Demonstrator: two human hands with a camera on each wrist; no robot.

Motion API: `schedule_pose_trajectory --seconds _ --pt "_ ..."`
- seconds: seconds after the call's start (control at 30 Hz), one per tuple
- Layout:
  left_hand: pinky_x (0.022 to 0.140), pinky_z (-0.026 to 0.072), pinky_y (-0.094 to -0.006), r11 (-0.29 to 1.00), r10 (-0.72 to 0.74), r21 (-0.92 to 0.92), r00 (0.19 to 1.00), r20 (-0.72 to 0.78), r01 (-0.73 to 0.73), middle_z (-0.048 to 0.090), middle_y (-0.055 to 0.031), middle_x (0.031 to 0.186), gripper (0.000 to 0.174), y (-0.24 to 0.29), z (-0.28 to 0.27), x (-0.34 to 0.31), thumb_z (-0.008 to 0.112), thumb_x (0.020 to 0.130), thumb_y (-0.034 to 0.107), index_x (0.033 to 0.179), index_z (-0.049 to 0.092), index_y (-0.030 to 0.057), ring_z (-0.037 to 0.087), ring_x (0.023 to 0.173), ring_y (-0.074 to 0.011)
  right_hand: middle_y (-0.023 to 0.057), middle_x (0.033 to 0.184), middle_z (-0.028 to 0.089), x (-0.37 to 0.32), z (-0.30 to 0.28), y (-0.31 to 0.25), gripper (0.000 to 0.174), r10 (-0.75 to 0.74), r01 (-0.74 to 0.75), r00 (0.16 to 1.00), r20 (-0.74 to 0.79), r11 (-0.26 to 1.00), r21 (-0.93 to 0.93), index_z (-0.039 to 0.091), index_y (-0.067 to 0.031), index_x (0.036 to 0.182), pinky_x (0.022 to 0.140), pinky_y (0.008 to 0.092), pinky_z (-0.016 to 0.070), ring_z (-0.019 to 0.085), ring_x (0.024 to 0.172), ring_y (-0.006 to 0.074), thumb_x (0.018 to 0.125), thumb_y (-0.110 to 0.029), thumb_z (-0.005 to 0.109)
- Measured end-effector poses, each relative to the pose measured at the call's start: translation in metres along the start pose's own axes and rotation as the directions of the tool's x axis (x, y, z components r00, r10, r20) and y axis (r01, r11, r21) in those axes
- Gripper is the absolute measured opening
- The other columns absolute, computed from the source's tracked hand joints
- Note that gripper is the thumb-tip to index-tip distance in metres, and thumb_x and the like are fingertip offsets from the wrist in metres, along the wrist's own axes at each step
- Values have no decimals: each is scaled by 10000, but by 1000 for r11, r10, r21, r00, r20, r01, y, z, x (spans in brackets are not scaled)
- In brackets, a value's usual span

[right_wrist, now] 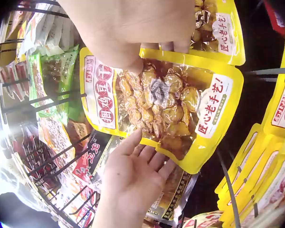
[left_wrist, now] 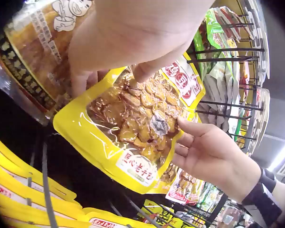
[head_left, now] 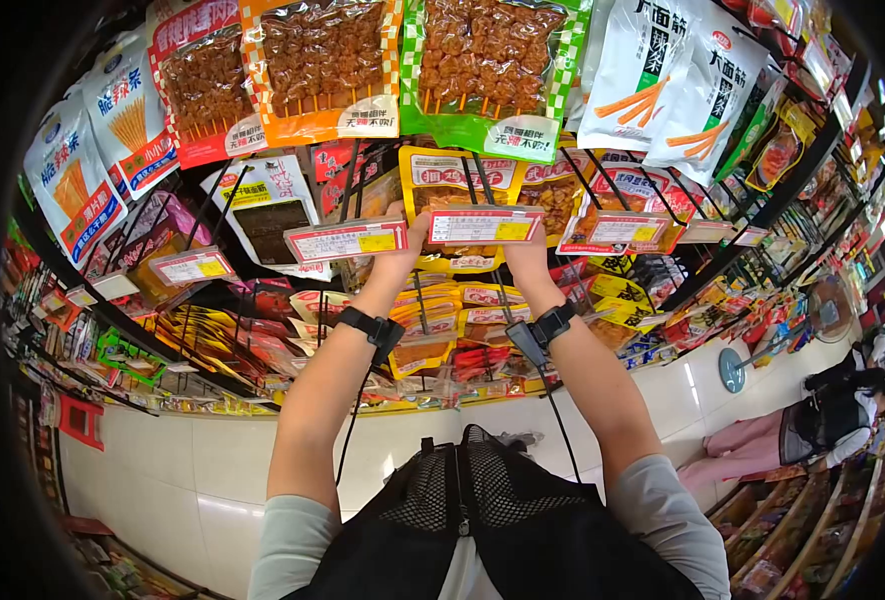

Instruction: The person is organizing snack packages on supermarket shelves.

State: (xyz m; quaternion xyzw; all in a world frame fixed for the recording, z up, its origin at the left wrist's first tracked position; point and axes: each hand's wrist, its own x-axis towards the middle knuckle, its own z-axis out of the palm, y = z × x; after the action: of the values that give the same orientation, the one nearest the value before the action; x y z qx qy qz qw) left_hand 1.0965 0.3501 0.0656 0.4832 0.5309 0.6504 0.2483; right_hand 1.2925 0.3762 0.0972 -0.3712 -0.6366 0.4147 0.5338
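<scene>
A yellow snack packet (head_left: pixel 453 170) with a clear window and brown pieces hangs among the pegs at chest height of the rack. Both hands are raised to it. My left hand (head_left: pixel 403 245) pinches one edge, thumb on the front and fingers behind (left_wrist: pixel 111 78). My right hand (head_left: pixel 523 250) holds the opposite edge, its thumb on the front (left_wrist: pixel 187 128). In the right wrist view the packet (right_wrist: pixel 171 104) lies between the right hand (right_wrist: pixel 154 52) above and the left hand (right_wrist: pixel 142 152) below. More yellow packets (right_wrist: pixel 213 28) hang behind it.
Wire pegs with price tags (head_left: pixel 485 225) jut out in front of the packet. Skewer snack bags (head_left: pixel 323 60) hang above, and rows of yellow packets (left_wrist: pixel 23 185) below. A white tiled floor (head_left: pixel 193 470) lies underneath, with a standing fan (head_left: pixel 828 310) at the right.
</scene>
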Motion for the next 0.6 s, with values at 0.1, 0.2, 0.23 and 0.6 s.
schedule_pose_trajectory --seconds 0.1,0.2,0.23,0.6 --pt "732 501 -347 998 -7 -58 1000 -1 6 668 -118 903 244 -31 9 14 656 934 187 1082 579 8 622 813 -188 68 1032 694 2 1 14 153 -53 53 999 -14 999 -6 608 21 1083 822 267 505 634 940 101 937 -22 600" --pt "749 503 -365 999 33 -8 998 -54 -34 663 -128 926 300 -10 17 -4 676 911 161 1132 539 11 625 834 -214 58 945 691 3 -4 26 123 -72 69 997 -37 995 -73 612 25 1044 748 257 498 626 858 75 931 -23 605" --pt "759 502 -372 998 55 -17 996 -73 -56 660 -130 934 312 -2 18 -8 680 906 157 1139 533 12 624 841 -223 55 926 690 1 -6 29 117 -80 76 996 -37 991 -110 611 26 1035 734 254 496 625 843 70 931 -26 607" --pt "1086 366 -358 957 75 -280 997 -24 -78 553 -135 1277 457 -11 23 -52 602 905 -11 1333 444 -20 514 1235 -226 92 894 707 -7 -34 70 225 -62 63 998 17 998 -26 629 50 1062 695 266 505 635 786 97 932 -133 649"
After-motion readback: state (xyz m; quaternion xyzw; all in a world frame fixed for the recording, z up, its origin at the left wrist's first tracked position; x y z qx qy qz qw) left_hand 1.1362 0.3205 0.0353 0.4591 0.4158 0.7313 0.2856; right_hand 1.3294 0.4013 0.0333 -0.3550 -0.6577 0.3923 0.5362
